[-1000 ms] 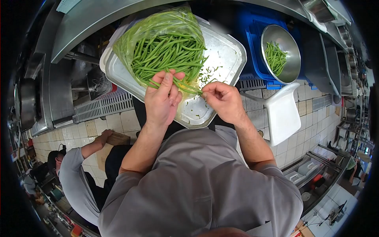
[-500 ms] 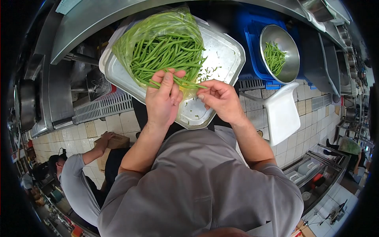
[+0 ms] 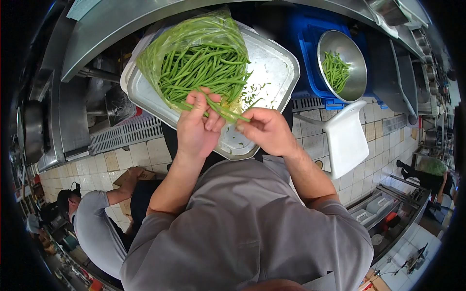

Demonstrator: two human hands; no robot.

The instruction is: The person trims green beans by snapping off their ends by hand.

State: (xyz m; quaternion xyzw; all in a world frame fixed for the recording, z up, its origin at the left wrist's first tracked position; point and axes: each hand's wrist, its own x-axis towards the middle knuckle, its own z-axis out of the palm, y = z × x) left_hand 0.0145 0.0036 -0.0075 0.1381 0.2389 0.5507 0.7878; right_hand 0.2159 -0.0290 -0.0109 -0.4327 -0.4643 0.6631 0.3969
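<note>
My left hand [image 3: 198, 130] is closed around a few green beans [image 3: 224, 112], which stick out toward the right. At their right end, my right hand [image 3: 270, 131] pinches a bean tip between thumb and forefinger. Both hands are over the near part of a metal tray [image 3: 279, 58]. Just beyond them, a clear plastic bag [image 3: 213, 29] lies open on the tray, full of loose green beans [image 3: 204, 68]. Small bean ends [image 3: 253, 92] are scattered on the tray to the right of the bag.
On the right, a steel bowl [image 3: 358, 65] with some beans [image 3: 335, 72] rests on a blue crate [image 3: 310, 85]. A white chair [image 3: 347, 145] stands nearer. At lower left, a co-worker [image 3: 99, 233] bends by a cardboard box [image 3: 125, 206]. Another person [image 3: 429, 177] is far right.
Both hands have come slightly nearer to my body, and the held beans now slant more downward to the right. The co-worker's arm at left has shifted a little.
</note>
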